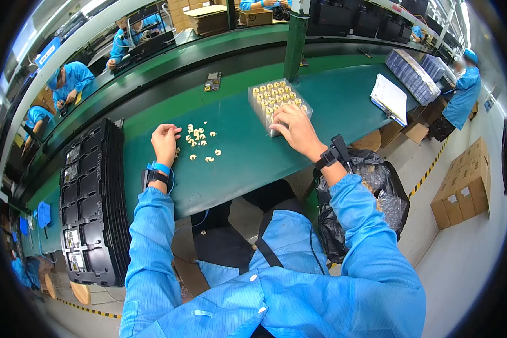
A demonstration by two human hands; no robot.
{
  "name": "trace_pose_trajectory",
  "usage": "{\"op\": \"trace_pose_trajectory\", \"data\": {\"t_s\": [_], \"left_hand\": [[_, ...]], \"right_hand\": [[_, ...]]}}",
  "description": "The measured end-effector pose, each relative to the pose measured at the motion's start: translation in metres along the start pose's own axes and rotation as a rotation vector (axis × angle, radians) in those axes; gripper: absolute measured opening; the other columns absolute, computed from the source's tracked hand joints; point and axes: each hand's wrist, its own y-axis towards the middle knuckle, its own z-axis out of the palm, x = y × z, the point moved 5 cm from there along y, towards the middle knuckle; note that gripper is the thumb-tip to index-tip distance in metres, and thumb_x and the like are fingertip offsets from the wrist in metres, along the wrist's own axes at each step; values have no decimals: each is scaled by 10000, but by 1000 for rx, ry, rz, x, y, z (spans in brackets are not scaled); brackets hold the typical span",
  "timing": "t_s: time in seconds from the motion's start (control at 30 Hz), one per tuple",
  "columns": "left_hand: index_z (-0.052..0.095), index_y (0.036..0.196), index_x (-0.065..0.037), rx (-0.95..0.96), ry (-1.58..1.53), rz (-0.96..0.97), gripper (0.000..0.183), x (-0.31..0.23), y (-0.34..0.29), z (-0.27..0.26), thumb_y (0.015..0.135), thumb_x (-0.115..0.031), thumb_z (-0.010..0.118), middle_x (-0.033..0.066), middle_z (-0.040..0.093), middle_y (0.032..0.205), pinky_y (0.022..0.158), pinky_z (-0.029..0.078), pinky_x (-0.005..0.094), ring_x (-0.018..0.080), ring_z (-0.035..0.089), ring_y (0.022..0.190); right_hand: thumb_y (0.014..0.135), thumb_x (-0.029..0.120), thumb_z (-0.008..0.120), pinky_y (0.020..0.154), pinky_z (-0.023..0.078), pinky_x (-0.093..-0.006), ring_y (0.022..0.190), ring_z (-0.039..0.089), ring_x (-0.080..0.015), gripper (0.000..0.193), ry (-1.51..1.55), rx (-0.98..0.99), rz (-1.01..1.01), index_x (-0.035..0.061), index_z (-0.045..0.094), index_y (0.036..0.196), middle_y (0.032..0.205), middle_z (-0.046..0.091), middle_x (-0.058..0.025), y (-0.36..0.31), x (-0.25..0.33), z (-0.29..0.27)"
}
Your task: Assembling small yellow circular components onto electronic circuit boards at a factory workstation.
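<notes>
On the green bench, my left hand [164, 142] is closed, its thumb and fingertips pinched together beside a loose scatter of small cream-coloured curved pieces [197, 135]. Whatever lies between those fingertips is too small to make out. My right hand [297, 129] reaches over the near part of a clear plastic tray stack [259, 114], which holds rows of round yellow-and-white parts [273, 90]. Its fingers are bent down with the thumb near the tray's front corner. The hand covers some of the parts, and what its fingertips grip is hidden.
A tall stack of black moulded trays [96, 208] stands left of my arm. A clipboard with papers [388, 97] and plastic-wrapped packs [412, 73] lie at right. A black bag-lined bin [388, 191] sits by my right arm. A small electronic device [212, 81] lies farther back.
</notes>
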Motion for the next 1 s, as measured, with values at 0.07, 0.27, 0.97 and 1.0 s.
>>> {"op": "trace_pose_trajectory", "data": {"t_s": [0.07,0.27,0.97,1.0], "left_hand": [[665,1012,85,-18,-3,5,124,-7,2,-2,1001,7,569,146,721,990,750,630,301,248,763,938],[667,1001,82,-25,16,-2,127,-8,-8,2,1004,5,566,148,724,989,744,630,298,246,764,934],[677,996,83,-41,-62,-7,132,-2,-10,-1,989,7,570,144,722,957,724,626,312,258,767,929],[676,1008,80,-29,-57,-5,134,-3,-9,1,995,-5,573,144,721,982,730,619,307,258,763,938]], "right_hand": [[867,77,704,923,476,-419,1024,583,-323,83,-9,-32,-144,18,663,909,1033,641,-103,4,10,-1],[890,71,679,910,479,-401,1019,587,-337,63,153,51,-39,9,676,899,1023,637,-128,3,-6,-6],[979,65,590,996,477,-478,1156,614,-411,120,20,-2,135,-19,608,1063,1260,653,-226,5,8,4],[983,66,586,1020,471,-477,1188,604,-420,116,17,-37,81,-17,607,1062,1284,646,-236,5,9,4]]}}
